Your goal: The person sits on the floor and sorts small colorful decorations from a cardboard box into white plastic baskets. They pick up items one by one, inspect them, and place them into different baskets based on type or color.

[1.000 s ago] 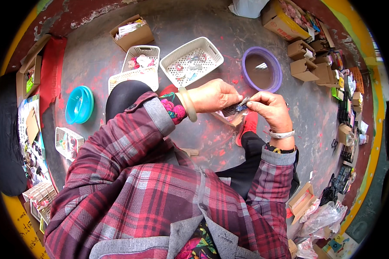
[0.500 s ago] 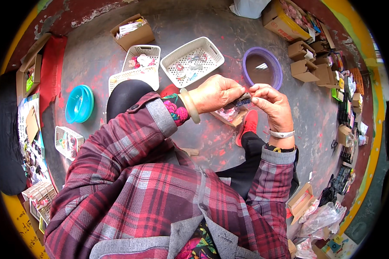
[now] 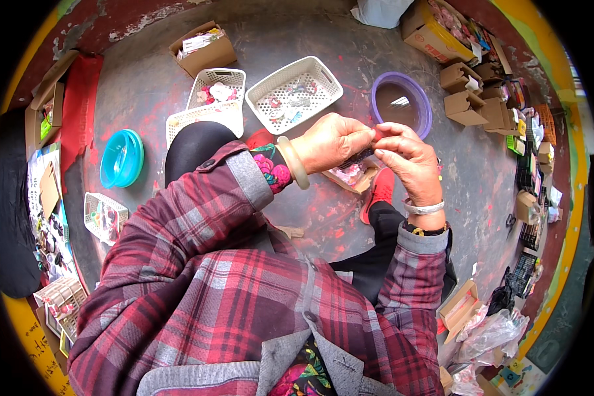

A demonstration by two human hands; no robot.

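Observation:
My left hand (image 3: 336, 141) is closed, thumb and fingers pinched around a small dark bundle (image 3: 359, 157) of thin, flat-looking pieces. What kind of pieces they are is too small to tell. From the other side my right hand (image 3: 412, 162) meets it, fingers curled and fingertips close to the left thumb. Whatever those fingertips pinch is hidden. Below both hands, a shallow cardboard box (image 3: 360, 187) with pink and white things sits on the floor by my red shoe (image 3: 379, 195).
Ahead on the floor stand a white perforated basket (image 3: 264, 117) with small items, a smaller basket (image 3: 195, 119), and a purple basin (image 3: 431, 115) of murky water. Teal basins (image 3: 138, 158) lie to the left. Boxes (image 3: 465, 107) and plastic bags (image 3: 492, 340) line the right side.
My right hand has shifted slightly left, closer to my left hand, with its fingers more curled. The bundle has turned and is now more covered by the fingers.

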